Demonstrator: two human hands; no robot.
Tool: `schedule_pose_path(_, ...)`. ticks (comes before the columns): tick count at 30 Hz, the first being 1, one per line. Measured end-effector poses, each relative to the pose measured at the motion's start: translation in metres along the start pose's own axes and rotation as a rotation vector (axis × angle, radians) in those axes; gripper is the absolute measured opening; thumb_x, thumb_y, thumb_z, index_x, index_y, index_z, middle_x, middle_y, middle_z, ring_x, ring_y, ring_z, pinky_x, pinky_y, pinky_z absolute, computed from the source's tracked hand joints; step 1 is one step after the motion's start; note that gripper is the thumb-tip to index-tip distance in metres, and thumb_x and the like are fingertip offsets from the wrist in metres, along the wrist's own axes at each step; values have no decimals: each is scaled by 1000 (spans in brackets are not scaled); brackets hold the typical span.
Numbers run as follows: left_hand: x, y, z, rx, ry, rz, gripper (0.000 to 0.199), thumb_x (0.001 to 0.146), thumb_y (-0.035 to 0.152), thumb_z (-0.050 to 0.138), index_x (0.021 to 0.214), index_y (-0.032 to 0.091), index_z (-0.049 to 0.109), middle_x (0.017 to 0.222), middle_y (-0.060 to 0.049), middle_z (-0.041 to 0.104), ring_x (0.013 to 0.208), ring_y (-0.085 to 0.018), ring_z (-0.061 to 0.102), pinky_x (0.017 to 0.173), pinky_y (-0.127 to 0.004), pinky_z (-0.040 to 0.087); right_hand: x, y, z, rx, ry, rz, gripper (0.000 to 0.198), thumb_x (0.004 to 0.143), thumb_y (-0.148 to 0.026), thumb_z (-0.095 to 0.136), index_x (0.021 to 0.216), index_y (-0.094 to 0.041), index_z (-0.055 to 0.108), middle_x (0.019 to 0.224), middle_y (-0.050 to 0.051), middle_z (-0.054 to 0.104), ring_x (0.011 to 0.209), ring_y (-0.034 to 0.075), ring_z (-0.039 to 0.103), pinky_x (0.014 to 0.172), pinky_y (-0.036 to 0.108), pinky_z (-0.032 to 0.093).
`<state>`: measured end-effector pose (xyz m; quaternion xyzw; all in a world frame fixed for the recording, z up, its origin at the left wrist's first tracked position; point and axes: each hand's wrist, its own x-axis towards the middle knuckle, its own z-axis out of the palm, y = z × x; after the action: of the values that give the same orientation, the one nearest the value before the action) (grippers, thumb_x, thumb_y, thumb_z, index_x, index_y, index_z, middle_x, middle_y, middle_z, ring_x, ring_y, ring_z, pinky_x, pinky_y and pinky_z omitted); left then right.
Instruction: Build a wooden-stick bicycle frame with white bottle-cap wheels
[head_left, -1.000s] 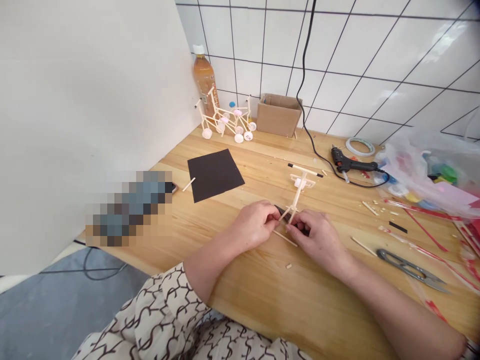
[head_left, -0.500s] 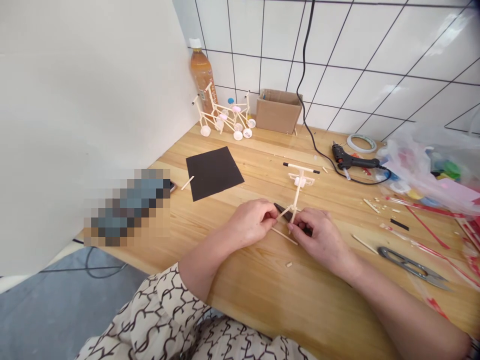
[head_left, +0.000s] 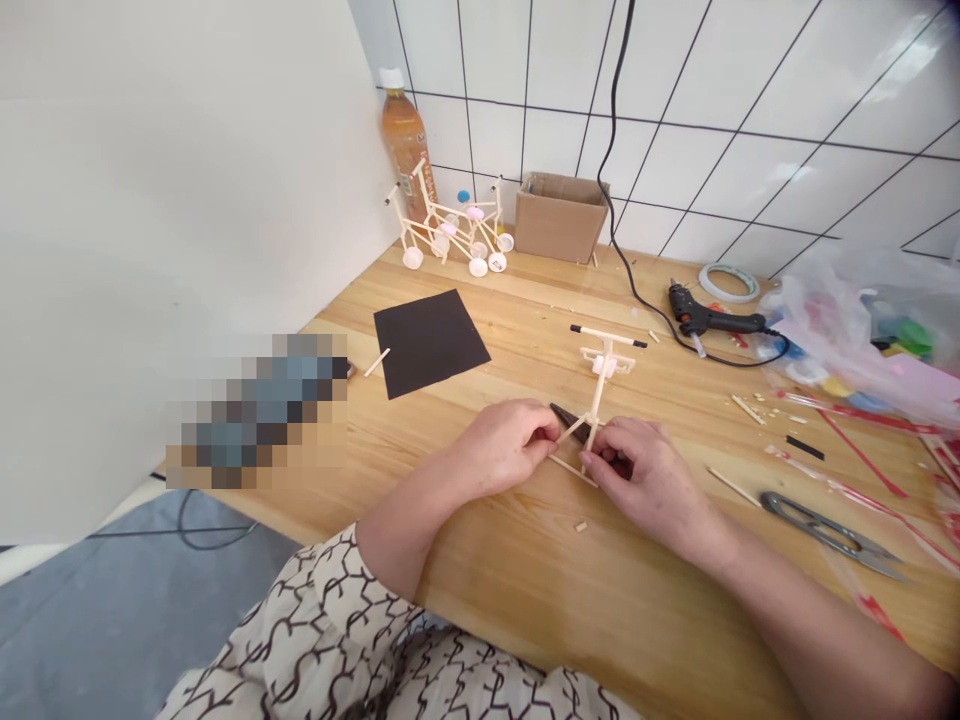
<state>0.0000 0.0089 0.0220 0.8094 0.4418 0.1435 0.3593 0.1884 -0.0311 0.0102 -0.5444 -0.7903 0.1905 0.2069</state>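
Observation:
A small bicycle frame of thin wooden sticks (head_left: 599, 393), with a black-tipped handlebar and a whitish seat piece, stands between my hands. Its two lower sticks spread apart toward me. My left hand (head_left: 510, 445) is closed, thumb and fingers pinching the left lower stick. The right lower stick is pinched by my right hand (head_left: 651, 478). A loose stick (head_left: 574, 471) lies on the table under the fork, its left end by my left fingers. Behind the fork is a dark pointed object (head_left: 568, 421), partly hidden by the frame and my right hand.
Black card (head_left: 431, 343) lies to the left. Finished-looking stick bicycles (head_left: 450, 229), a drink bottle (head_left: 405, 130) and a cardboard box (head_left: 561, 224) stand at the back. On the right are a glue gun (head_left: 709, 315), tape roll (head_left: 729, 282), thread snips (head_left: 825, 532) and plastic bags (head_left: 862, 310).
The whole view has shifted slightly. My hands keep their pinch on the bicycle frame, and the loose stick's near end now sits closer to the right lower stick.

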Motion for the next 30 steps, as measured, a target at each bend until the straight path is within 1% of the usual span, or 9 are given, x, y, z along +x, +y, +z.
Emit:
schedule_pose_path(11,-1,0,0,1,-1,23,10,79,10,55,78,17,62,82,-2,65,78,-16,58,69,-26,44,0,-1,-1,11,9,-8,22,83,-23,53,61,-19,51,61,0,54,62,14,50,65,30,33)
schedule_pose_path(17,-1,0,0,9,-3,20,10,80,11,55,79,18,63,82,-1,66,76,-16,59,67,-26,44,-1,1,-1,12,-20,6,19,82,-22,54,63,-18,54,63,0,55,64,15,50,67,30,34)
schedule_pose_path(24,-1,0,0,12,-23,-2,10,79,11,55,78,17,63,80,-1,65,73,-15,58,64,-25,43,-2,2,0,11,-21,-3,18,81,-21,54,63,-18,54,64,0,55,63,15,50,67,31,35)
schedule_pose_path(30,0,0,0,24,-38,3,10,80,11,54,77,17,62,80,-1,65,74,-15,58,65,-25,43,-2,2,-1,-5,-33,-13,16,81,-21,54,65,-19,56,64,0,55,64,15,50,68,31,35)
